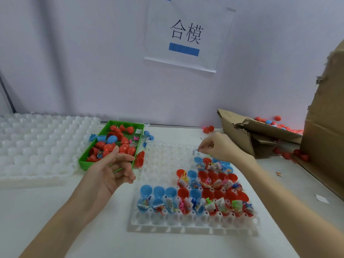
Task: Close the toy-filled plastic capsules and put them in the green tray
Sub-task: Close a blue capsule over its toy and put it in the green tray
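Leftmost, a white holder [37, 142] lies at the bench's left edge, the green tray [84, 161] of shut capsules [108, 147] against it. Over the tray's near corner the left hand [109, 174] hovers palm up, fingers loosely curled, holding nothing. Open capsules [204, 194] with toys fill the clear holder [186, 224]; above its far edge the right hand [216, 146] pinches something small I cannot make out

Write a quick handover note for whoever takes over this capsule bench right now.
Left hand: empty, fingers relaxed, beside the green tray.
Right hand: fingers pinched over the clear holder tray; what it holds is unclear.
Done: closed red and blue capsules lie in the green tray.
Left: many open toy-filled capsules stand in the holder, needing closing and moving.
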